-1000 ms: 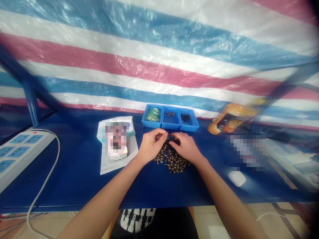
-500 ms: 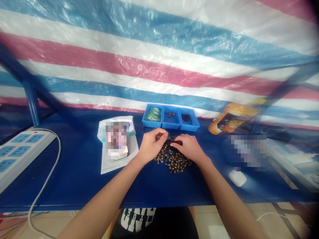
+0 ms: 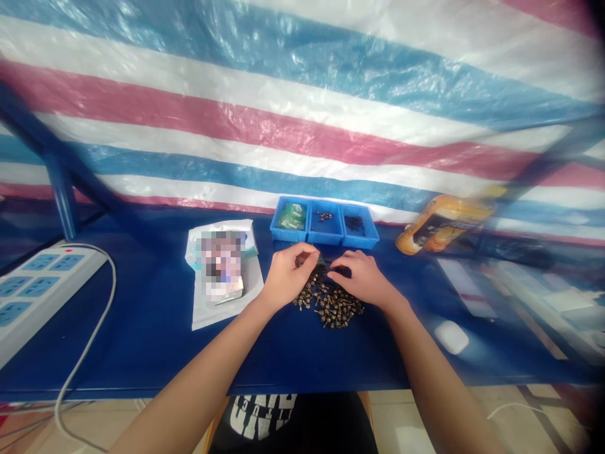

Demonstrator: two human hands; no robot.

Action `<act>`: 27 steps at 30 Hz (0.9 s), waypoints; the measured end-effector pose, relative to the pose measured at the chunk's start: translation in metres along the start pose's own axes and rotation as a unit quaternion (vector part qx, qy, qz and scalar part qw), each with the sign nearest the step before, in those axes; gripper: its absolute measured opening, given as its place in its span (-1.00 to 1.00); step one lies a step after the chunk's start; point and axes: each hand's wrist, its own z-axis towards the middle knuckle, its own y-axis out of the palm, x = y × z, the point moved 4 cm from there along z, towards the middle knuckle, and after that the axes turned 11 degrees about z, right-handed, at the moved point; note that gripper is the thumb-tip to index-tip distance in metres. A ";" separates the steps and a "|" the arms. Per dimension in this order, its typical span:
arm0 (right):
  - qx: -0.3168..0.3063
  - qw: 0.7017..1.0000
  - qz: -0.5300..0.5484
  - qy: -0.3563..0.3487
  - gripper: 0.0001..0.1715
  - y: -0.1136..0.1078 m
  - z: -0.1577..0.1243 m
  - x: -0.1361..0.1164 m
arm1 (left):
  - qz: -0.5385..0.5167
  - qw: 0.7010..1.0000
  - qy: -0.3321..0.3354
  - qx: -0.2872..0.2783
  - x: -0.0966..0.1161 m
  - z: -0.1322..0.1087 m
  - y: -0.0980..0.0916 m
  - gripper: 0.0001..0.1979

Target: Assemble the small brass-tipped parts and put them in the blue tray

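Hands over the far edge of the pile, both with fingers curled inward and fingertips nearly meeting. Left hand (image 3: 287, 276) comes down from the near left, and right hand (image 3: 363, 279) from the near right. Small dark piece (image 3: 322, 261) sits between the fingertips, partly hidden; cannot tell whether either hand is pinching it. Pile of bronze-coloured screws (image 3: 329, 305) lies directly under and just nearer than the hands, loose and unsorted, on the blue desk (image 3: 142, 340). Most of the visible screws remain in this pile.

Farther on, a blue three-compartment parts tray (image 3: 283, 236) stands just beyond the hands. Left compartment: green packets (image 3: 290, 217). Middle: small metal parts (image 3: 324, 216), few in number. Right: dark parts (image 3: 354, 223), a small heap. Contents of the middle and right compartments are too small to identify.

Left of the pile, a blurred package (image 3: 222, 265) rests on a white plastic bag (image 3: 203, 318); beyond that, a white power strip (image 3: 38, 284). Right of the pile, a small white case (image 3: 451, 337) and an orange bottle (image 3: 442, 224), lying tilted. Striped tarpaulin (image 3: 302, 101) hangs behind the desk.
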 end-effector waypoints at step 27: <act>0.018 0.998 -0.022 0.061 -0.76 0.001 0.003 0.011 | 0.014 1.000 0.004 -0.005 -0.003 0.000 0.003 -0.79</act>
